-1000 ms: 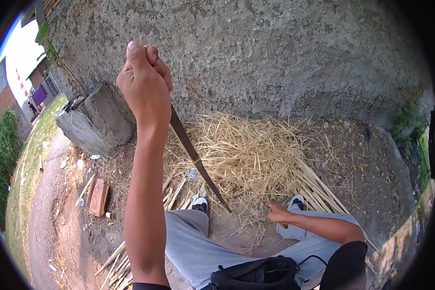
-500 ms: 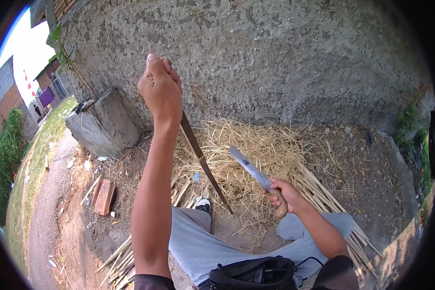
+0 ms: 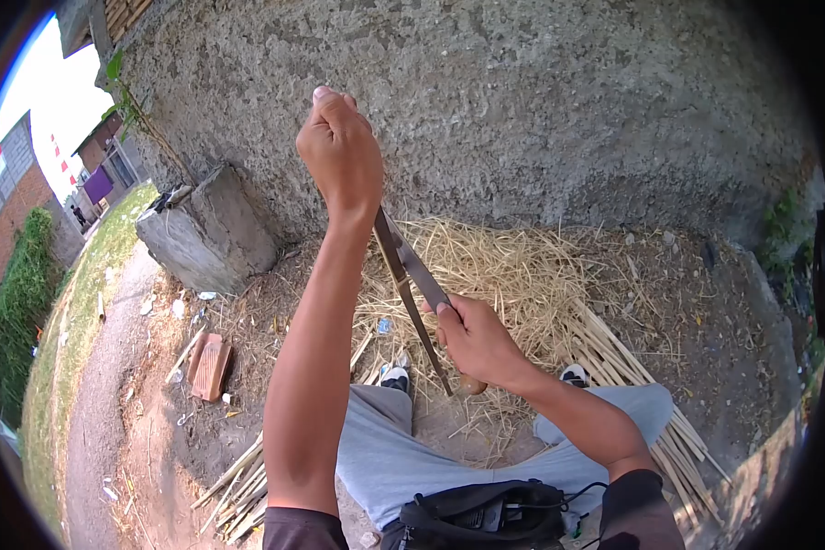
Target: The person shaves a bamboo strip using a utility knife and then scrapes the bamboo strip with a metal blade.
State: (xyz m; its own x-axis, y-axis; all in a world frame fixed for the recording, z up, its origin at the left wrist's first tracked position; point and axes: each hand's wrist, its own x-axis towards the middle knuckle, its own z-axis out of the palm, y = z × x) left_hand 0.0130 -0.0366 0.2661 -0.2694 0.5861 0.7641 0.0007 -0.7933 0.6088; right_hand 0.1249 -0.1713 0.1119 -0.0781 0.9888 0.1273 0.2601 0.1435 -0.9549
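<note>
My left hand (image 3: 341, 151) is raised in front of the wall, its fingers closed round the upper end of a dark bamboo strip (image 3: 428, 346). The strip slants down to the right, with a paler node partway along it. My right hand (image 3: 477, 341) is wrapped round the wooden handle of a machete (image 3: 421, 277). The blade points up and left, lying along the strip and apparently against its right side; exact contact is hard to make out. My left fist hides the strip's top end.
Pale bamboo shavings (image 3: 495, 266) are heaped by the rough wall (image 3: 522, 119). Split bamboo sticks lie in a right bundle (image 3: 614, 353) and a left bundle (image 3: 243, 495). A reddish clay tile (image 3: 212, 367) and a concrete block (image 3: 213, 229) are at left. A black bag (image 3: 472, 518) rests at my waist.
My right hand has moved up and left, bringing the machete from apart to alongside the bamboo strip. My left hand, still holding the strip, appears slightly further right and higher.
</note>
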